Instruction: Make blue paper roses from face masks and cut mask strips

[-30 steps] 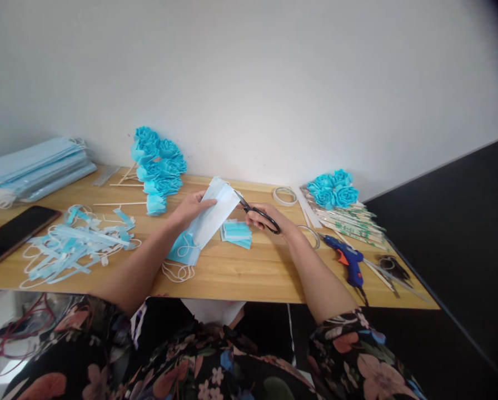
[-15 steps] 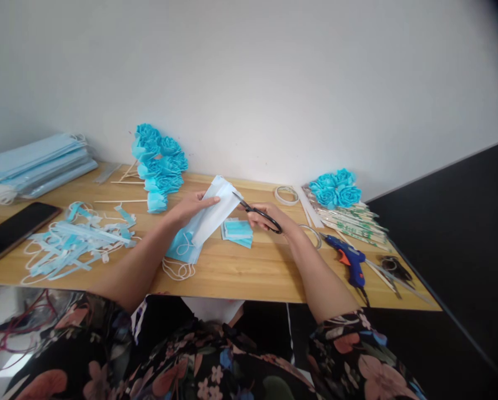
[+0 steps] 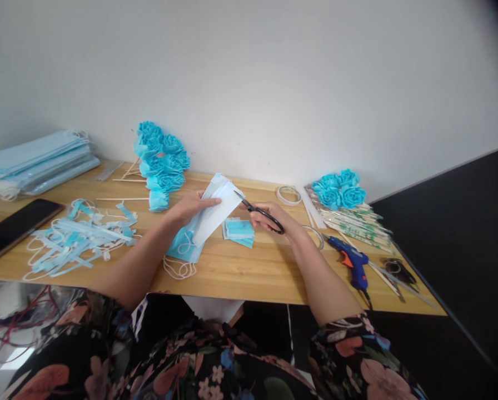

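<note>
Pinching mask point(image 3: 216, 218), left hand point(image 3: 192, 205) outstretched — right hand point(image 3: 269, 214) gripping scissors point(image 3: 251, 208)

We can read no words or numbers; at three o'clock, the green print point(image 3: 359, 226) on the thin, whitish, wrapped sticks point(image 3: 349, 219) stays illegible.

Held mask point(image 3: 218, 215): white, pale blue. Scissors point(image 3: 254, 209): black-handled. Cut pieces point(image 3: 239, 231): bands of bright and pale blue. Left flower cluster point(image 3: 165, 165), right flower cluster point(image 3: 339, 189): vivid turquoise. Scrap heap point(image 3: 82, 236): white, pale blue, turquoise. Wrapped bundle point(image 3: 359, 226): white, green-printed. Glue gun point(image 3: 358, 271): blue, orange trigger point(image 3: 347, 260). Phone point(image 3: 15, 229): black, edged brownish. Worktop point(image 3: 244, 278): honey-yellow, streaky wood grain. Wall point(image 3: 249, 89): pale grey. Sleeves point(image 3: 351, 344): black, flowered in pink, orange, blue.
</note>
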Motion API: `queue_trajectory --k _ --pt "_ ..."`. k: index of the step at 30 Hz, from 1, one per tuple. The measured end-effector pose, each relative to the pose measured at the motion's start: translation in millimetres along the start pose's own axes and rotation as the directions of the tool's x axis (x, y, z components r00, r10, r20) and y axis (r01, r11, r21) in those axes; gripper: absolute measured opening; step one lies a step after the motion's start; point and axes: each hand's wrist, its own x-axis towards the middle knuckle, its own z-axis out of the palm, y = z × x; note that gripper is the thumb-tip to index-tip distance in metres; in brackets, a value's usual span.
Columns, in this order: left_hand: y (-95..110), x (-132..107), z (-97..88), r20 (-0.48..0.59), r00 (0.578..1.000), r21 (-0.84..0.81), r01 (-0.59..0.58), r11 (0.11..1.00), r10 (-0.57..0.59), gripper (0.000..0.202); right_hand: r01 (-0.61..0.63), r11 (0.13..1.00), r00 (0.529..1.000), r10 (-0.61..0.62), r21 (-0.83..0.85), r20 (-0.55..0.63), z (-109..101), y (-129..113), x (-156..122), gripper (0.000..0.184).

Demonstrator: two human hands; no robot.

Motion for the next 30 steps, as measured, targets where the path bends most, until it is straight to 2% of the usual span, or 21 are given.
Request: queue_trajectory --k 8,16,30 --pt "1.3 -0.9 -0.3 -0.004 1.0 0.007 0.011 1.0 -0.011 0.056 -0.014 1.0 1.0 0.014 0.016 -0.015 0.5 -3.0 -1.4 0.067" --pt "3.3 -2.9 0.7 -0.007 1.0 -0.022 0.017 1.0 -0.018 0.053 -0.005 1.0 1.0 0.005 0.03 -0.024 0.6 1.1 -0.2 0.061" --pt "3.9 -2.0 -0.2 0.004 1.0 -0.008 0.025 1.0 -0.025 0.051 -0.038 0.992 0.999 0.041 0.124 -0.024 0.5 4.2 2.1 0.07"
